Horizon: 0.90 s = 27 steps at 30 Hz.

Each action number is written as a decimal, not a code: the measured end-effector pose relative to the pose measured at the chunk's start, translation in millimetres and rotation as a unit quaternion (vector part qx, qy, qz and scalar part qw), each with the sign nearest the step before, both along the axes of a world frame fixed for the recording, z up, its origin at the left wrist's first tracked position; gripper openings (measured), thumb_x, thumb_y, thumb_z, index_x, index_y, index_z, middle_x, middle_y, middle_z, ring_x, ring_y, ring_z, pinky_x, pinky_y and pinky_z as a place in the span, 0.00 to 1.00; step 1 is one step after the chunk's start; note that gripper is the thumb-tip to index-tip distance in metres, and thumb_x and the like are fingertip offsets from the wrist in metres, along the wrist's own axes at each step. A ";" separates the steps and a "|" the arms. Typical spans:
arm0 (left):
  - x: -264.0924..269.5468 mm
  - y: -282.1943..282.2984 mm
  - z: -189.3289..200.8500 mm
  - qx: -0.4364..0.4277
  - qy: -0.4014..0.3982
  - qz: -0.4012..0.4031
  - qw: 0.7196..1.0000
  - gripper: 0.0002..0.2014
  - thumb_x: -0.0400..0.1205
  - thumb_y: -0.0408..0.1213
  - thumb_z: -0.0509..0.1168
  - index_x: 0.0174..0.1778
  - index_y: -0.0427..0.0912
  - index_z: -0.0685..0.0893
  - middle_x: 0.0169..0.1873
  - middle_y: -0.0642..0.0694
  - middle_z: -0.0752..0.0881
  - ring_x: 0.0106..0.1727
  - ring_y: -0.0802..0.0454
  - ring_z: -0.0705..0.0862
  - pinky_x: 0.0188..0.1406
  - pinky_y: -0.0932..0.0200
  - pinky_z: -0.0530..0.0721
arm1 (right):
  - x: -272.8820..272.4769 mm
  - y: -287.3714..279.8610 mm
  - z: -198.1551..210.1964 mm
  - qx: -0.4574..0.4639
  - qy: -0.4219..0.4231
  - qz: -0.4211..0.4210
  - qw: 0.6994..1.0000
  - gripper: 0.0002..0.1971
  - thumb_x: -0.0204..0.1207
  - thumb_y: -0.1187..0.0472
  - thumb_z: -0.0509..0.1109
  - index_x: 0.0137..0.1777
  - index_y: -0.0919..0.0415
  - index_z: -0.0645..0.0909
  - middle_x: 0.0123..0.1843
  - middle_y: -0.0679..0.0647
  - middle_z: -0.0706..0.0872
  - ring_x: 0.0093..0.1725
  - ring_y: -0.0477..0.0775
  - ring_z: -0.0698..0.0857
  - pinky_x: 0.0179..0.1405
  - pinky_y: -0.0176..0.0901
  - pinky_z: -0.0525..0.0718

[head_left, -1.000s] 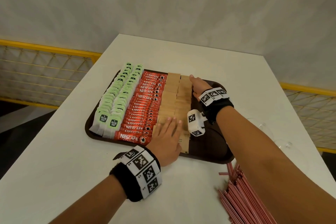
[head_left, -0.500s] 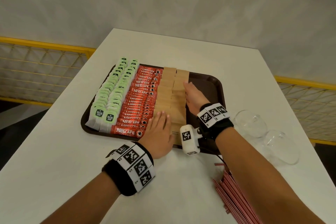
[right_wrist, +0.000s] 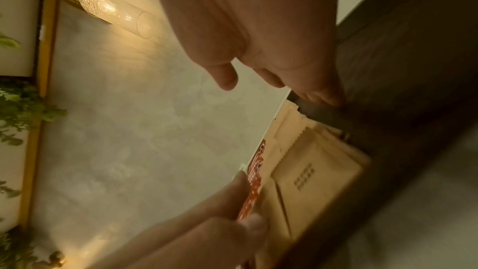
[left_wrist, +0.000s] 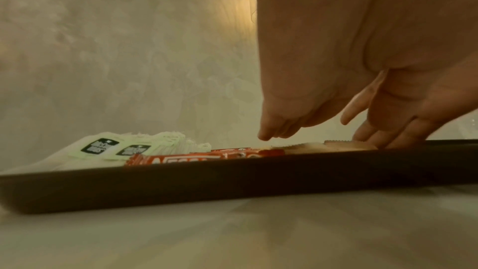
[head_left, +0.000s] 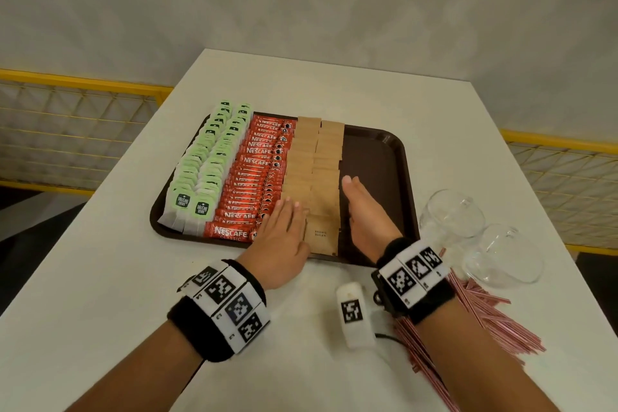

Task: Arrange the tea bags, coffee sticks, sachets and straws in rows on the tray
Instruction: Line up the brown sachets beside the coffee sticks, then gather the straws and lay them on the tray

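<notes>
Brown paper sachets (head_left: 312, 177) lie in two rows on the tray (head_left: 378, 157), and both hands flank their near end; the left hand (head_left: 284, 237) lies flat, fingers straight, on the 9 o'clock side of the sachets, touching the red coffee sticks (head_left: 257, 177); the right hand (head_left: 364, 211) stands on edge at their 3 o'clock side, fingers straight, grasping nothing; further toward 9 o'clock, beyond the sticks, green tea bags (head_left: 207, 164) fill two rows at the tray's edge; the tray's 3 o'clock part is bare; on the white surface (head_left: 100, 278), pink straws (head_left: 495, 318) lie heaped at 4 o'clock from the tray, off it; two glass cups (head_left: 478, 237) sit at 3 o'clock beside the tray.
</notes>
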<state>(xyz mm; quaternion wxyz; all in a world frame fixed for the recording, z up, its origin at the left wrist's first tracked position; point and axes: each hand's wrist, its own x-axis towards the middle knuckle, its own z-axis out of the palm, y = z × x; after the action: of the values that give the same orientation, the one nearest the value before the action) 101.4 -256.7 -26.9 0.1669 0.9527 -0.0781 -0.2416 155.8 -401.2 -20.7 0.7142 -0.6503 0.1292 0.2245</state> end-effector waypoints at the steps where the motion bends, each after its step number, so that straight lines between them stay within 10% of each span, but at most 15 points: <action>1: -1.9 1.0 0.1 0.007 0.005 0.001 1.000 0.31 0.88 0.42 0.44 0.81 0.36 0.35 0.81 0.40 0.33 0.81 0.46 0.31 0.79 0.52 0.35 | -6.1 0.3 -4.5 0.004 -0.001 0.005 1.000 0.34 0.84 0.45 0.54 0.84 0.51 0.41 0.84 0.49 0.55 0.82 0.50 0.55 0.79 0.48 0.54; 9: -4.8 -2.9 -1.1 0.037 0.024 -0.002 0.999 0.30 0.89 0.44 0.43 0.81 0.35 0.38 0.81 0.39 0.33 0.81 0.44 0.32 0.78 0.50 0.34 | -21.8 10.4 -19.9 0.008 -0.041 0.036 0.998 0.50 0.67 0.32 0.62 0.83 0.49 0.41 0.84 0.49 0.58 0.80 0.50 0.62 0.80 0.56 0.60; 14: -6.9 -2.5 -1.0 0.027 -0.006 0.004 1.000 0.29 0.89 0.43 0.43 0.82 0.36 0.39 0.81 0.40 0.33 0.81 0.45 0.31 0.78 0.50 0.35 | -28.7 3.7 -13.3 -0.005 -0.032 0.014 0.999 0.36 0.83 0.43 0.56 0.83 0.51 0.41 0.82 0.49 0.60 0.81 0.49 0.61 0.74 0.38 0.58; 27: 6.6 16.1 19.7 0.035 -0.102 -0.030 0.994 0.29 0.86 0.37 0.51 0.83 0.40 0.48 0.83 0.45 0.48 0.83 0.45 0.42 0.82 0.46 0.45 | -53.3 -9.9 -12.3 -0.169 -0.093 0.013 0.981 0.25 0.85 0.57 0.57 0.81 0.58 0.60 0.81 0.52 0.64 0.79 0.50 0.64 0.79 0.46 0.61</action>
<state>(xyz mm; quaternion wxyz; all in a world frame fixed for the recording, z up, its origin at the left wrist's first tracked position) 107.9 -240.6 -7.1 0.1172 0.9748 -0.1147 -0.1511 102.5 -411.1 -33.0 0.5996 -0.7814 0.0904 0.1471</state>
